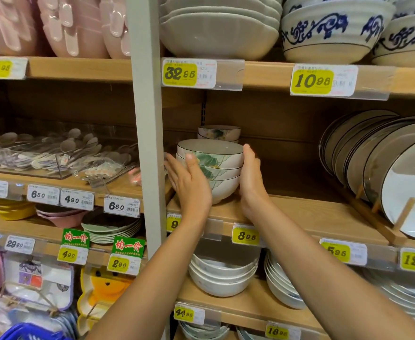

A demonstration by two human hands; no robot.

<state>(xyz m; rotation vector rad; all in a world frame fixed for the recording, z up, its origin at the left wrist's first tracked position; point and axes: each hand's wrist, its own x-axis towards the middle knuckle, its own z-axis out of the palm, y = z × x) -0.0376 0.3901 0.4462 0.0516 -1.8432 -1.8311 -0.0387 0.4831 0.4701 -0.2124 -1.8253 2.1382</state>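
Note:
A stack of three white bowls with green leaf print and dark rims (216, 165) stands on a wooden shelf (299, 212) at the middle of the view. My left hand (189, 185) lies flat against the stack's left side, fingers straight, thumb up along the bowls. My right hand (250, 180) presses the stack's right side with straight fingers reaching to the top rim. A second, smaller stack of the same bowls (218, 132) stands behind, further back on the shelf.
Upright plates in a wooden rack (378, 168) fill the shelf's right end. A grey upright post (147, 119) stands just left of the bowls. Spoons in clear trays (54, 153) lie left of it. Larger bowls (329, 28) sit above, white bowls (223, 276) below.

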